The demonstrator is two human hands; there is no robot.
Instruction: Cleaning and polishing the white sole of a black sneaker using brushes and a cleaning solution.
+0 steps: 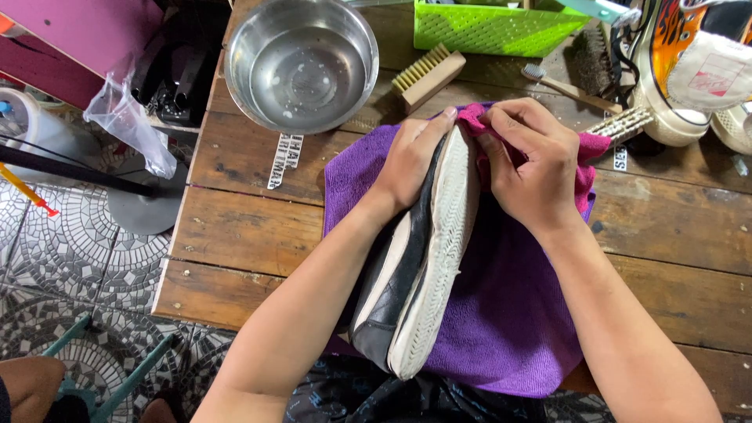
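Wooden table [235,235], purple towel [509,313], left hand [411,160] gripping black sneaker [415,266], right hand [533,168] pinching pink cloth [587,157] against sole.

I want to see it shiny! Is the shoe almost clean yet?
The white sole facing up already looks mostly clean. The left hand holds the shoe on its side; the right hand presses a pink cloth at the toe. The hidden side can't be judged.

A shoe [423,258] lies on its side on a towel [501,313] spread over the surface [243,235]. Behind the towel sit a bowl [301,63], a brush [427,74] and a basket [493,27]; other shoes [689,70] stand behind and right of it.
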